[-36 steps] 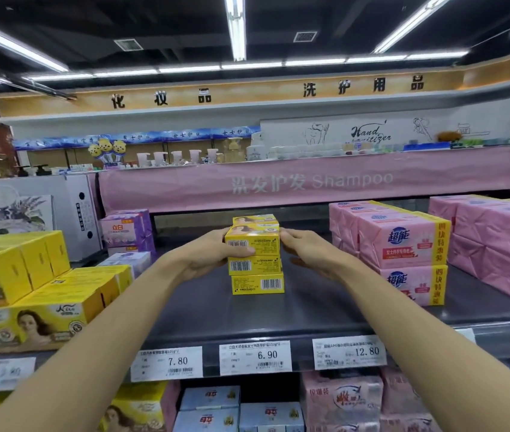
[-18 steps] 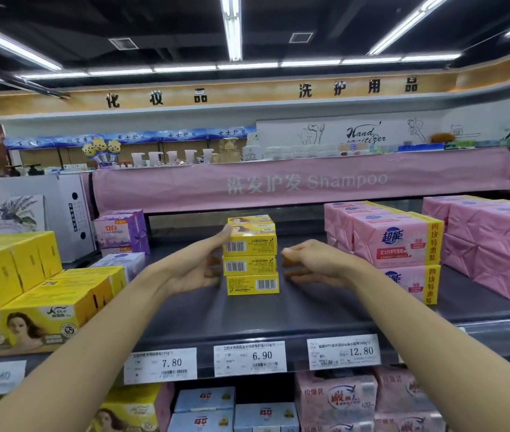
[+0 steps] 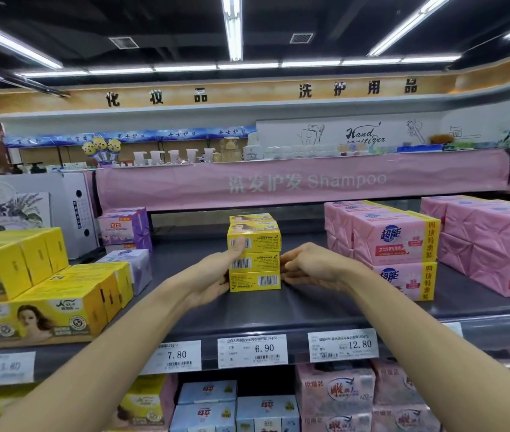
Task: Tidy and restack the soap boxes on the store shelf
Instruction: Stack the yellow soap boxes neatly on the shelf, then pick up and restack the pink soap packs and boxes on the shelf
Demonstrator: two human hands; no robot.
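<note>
A stack of three small yellow soap boxes [image 3: 261, 242] stands in the middle of the dark grey shelf [image 3: 278, 311], with more yellow boxes stacked behind it. My left hand [image 3: 213, 275] lies against the stack's left side, its thumb stretched straight up over the front of the top box; its fingers are hidden. My right hand [image 3: 312, 266] is at the right side, fingers loosely bent, fingertips touching the two lower boxes.
Large yellow soap cartons [image 3: 38, 307] fill the shelf's left end, with purple packs [image 3: 124, 229] behind them. Pink wrapped soap packs [image 3: 393, 241] are stacked to the right. Price tags [image 3: 252, 350] line the shelf's front edge. More soap sits on the shelf below.
Both hands let go of the top box, drew apart, then came back lower. My left thumb now presses the stack's front and my right fingertips touch its lower right side.
</note>
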